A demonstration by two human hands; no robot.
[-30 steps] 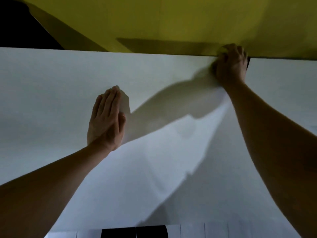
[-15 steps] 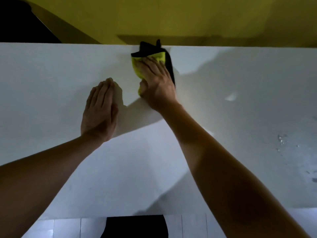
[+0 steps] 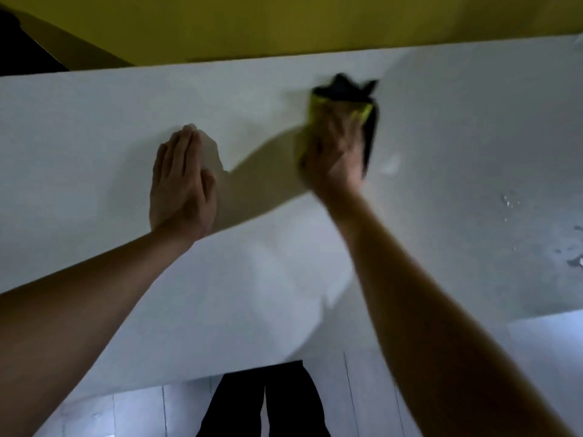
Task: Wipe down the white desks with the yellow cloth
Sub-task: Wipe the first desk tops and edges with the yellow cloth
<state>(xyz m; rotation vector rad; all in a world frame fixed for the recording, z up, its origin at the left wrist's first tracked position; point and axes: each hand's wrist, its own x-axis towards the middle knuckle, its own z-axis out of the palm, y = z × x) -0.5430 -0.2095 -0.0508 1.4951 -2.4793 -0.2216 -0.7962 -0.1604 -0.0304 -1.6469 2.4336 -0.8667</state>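
My left hand lies flat on the white desk, palm down, fingers straight and pressed together, thumb tucked along the side; it grips nothing and simply rests on the surface toward the left of the middle. My right hand is farther away and to the right, pressed down on the yellow cloth, with the fingers spread over it and curled slightly onto the fabric so that the cloth is pinned between my palm and the desk. The hand is blurred, so I cannot tell exactly how each finger sits. The cloth shows as a bright yellow strip at my fingertips and a little along the left side of the hand, and a black part of the cloth sticks out beyond the fingers in crumpled points and runs down the right side of the hand. The cloth lies on the far part of the desk, near its far edge but not over it. Beyond that edge rises a yellow wall, with a dark area at the far left corner. A shadow of my right arm falls across the desk between the two hands. At the right side of the desk there are wet droplets and smears, well apart from the cloth. Near me, below the desk's near edge, I see my dark trousers over a pale plank floor.
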